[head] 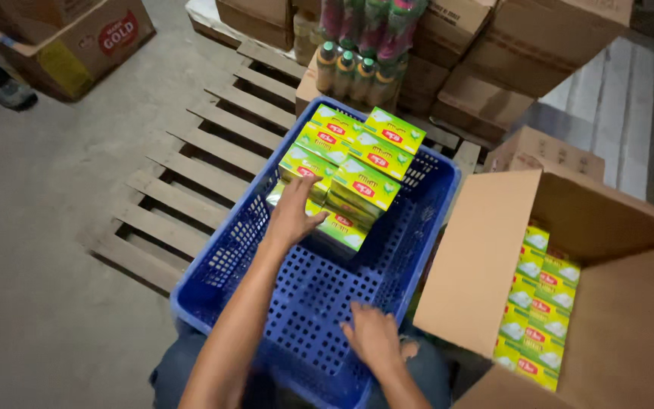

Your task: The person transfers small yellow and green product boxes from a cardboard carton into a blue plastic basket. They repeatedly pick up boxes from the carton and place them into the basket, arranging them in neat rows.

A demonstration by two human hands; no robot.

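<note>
The right hand [373, 338] lay flat and open on the floor of the blue crate [213, 261], gripping nothing. Farther in, the left hand [294, 213] rested open-fingered against the stacked green-and-yellow boxes [350, 163] at the crate's far end. Behind stood a wooden pallet [191, 178].
</note>
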